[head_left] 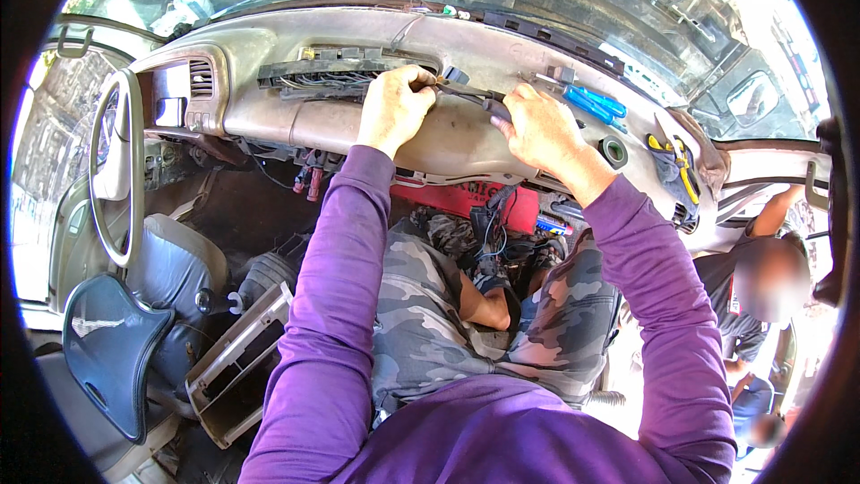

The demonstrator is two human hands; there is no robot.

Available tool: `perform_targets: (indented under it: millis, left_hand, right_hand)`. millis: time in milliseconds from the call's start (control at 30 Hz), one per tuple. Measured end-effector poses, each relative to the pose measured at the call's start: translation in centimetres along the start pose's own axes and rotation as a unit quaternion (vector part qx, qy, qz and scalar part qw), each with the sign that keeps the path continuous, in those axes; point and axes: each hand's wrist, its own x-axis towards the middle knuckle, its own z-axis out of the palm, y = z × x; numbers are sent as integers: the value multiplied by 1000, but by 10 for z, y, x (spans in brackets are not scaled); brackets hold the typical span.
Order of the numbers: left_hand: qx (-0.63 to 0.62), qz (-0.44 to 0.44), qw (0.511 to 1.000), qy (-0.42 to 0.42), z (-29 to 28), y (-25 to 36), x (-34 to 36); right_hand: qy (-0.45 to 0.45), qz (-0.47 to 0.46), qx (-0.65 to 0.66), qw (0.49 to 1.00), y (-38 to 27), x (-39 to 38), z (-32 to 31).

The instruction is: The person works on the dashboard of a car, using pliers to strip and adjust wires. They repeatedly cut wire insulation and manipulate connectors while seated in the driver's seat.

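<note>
My left hand (397, 109) is above the dashboard, its thumb and fingers pinched together at the tip of a slim dark tool. What those fingers hold is too small to make out. From the right, my right hand (545, 132) grips the dark-handled tool (495, 108), which points left toward my left fingertips. Its exact kind is hard to tell. Beside my left hand, a long black plastic housing (313, 78) with several wires lies across the dashboard top (336, 125). A small dark block (455, 75) sits just behind the tool's tip.
Right of my right hand lie blue-handled tools (596, 105), a dark tape roll (614, 151) and yellow-handled pliers (683, 172). A steering wheel (134, 170) and loose trim frame (237, 367) are at left. Loose wiring (488, 224) hangs below. Another person (730, 291) is outside at right.
</note>
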Motion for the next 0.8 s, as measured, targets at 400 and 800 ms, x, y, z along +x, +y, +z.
perform_targets:
  millis: [400,800]
  left_hand:
    - [-1,12,1000,6,2,-5,1]
    - [9,5,1000,7,1,0,0]
  right_hand:
    - [-29,12,-7,999,-5,2,-8]
    - [-11,-6,11,1000,1,3,3]
